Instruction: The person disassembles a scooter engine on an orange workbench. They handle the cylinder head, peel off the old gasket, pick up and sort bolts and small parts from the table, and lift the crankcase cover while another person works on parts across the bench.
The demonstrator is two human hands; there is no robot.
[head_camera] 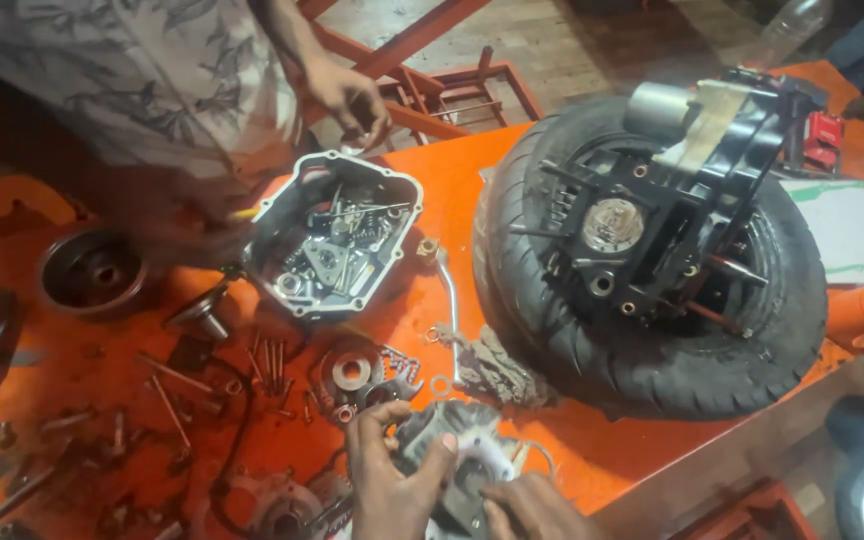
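My left hand [392,475] and my right hand [532,510] are closed together on a grey finned metal engine part [452,450] at the bottom middle, just above the orange table [512,150]. A round metal hub with a washer [352,375] lies just beyond my left hand. Farther back sits an open aluminium engine cover [337,235] filled with loose bolts and small parts. Another person in a patterned shirt stands at the far side, one hand [352,100] at that cover's rim.
A black tyre with a dark engine block [652,260] fills the right half of the table. Bolts, studs and a bent metal tube [447,295] are scattered left of it. A dark drum [92,270] sits at far left. A paper gasket sheet [847,225] lies at right.
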